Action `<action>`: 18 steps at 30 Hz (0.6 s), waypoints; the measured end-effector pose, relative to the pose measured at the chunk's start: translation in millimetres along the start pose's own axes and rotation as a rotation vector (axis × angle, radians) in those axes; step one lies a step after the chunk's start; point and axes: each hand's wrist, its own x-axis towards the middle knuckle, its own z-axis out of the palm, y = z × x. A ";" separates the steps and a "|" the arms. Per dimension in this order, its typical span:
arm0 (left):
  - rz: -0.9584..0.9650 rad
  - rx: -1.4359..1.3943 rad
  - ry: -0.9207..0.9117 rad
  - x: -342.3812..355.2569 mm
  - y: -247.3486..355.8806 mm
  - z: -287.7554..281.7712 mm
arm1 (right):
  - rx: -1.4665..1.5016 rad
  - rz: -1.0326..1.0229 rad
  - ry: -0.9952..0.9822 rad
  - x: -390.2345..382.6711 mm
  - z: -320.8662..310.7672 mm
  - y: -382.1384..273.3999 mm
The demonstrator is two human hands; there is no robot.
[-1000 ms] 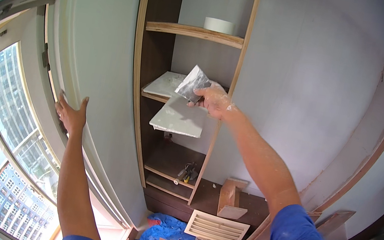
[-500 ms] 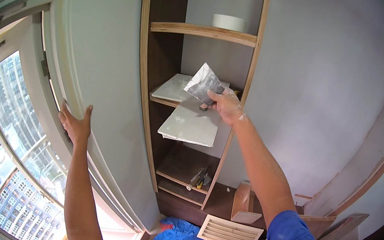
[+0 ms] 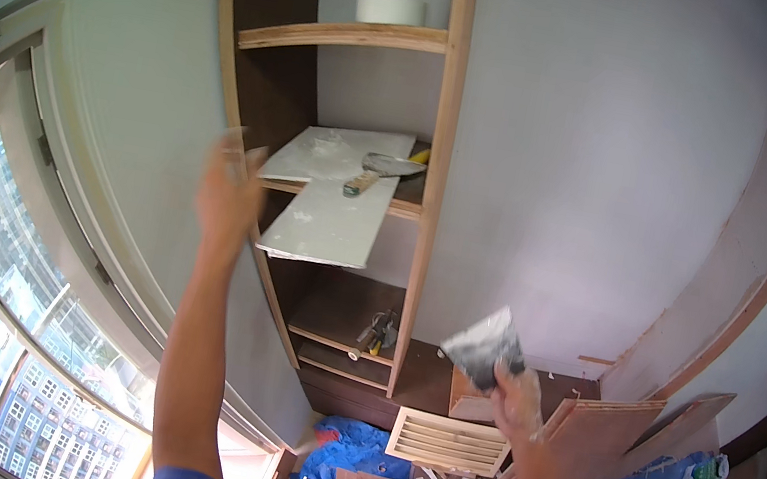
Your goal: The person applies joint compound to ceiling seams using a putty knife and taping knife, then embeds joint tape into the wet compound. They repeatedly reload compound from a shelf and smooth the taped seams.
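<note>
1. The right hand (image 3: 519, 401), right of centre in the lower half of the frame, is closed around a broad-bladed scraper (image 3: 485, 348); its pale-smeared blade is tilted toward the upper left.
2. The left hand (image 3: 230, 188), left of centre, is raised and blurred beside the left edge of the shelf unit (image 3: 442, 128); its thumb and fingers are held loosely apart, and whether the unit is touched cannot be told.
3. Near frame centre, a trowel (image 3: 393, 167) is laid across two overlapping pale boards (image 3: 325, 228), the nearer one projecting past the shelf front.
4. A white roll (image 3: 390, 10) is placed at upper centre.
5. A slatted panel (image 3: 449, 441) is seen at lower centre.
</note>
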 end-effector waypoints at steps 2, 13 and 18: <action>-0.025 0.186 -0.517 18.9 24.5 57.1 | 0.070 0.041 0.117 -47.2 -29.3 36.5; -0.097 0.493 -0.849 29.0 17.6 186.9 | 0.174 0.116 0.473 -216.9 -149.8 86.5; -0.164 0.341 -0.592 43.5 -12.4 153.2 | 0.171 0.000 0.416 -211.9 -146.5 38.1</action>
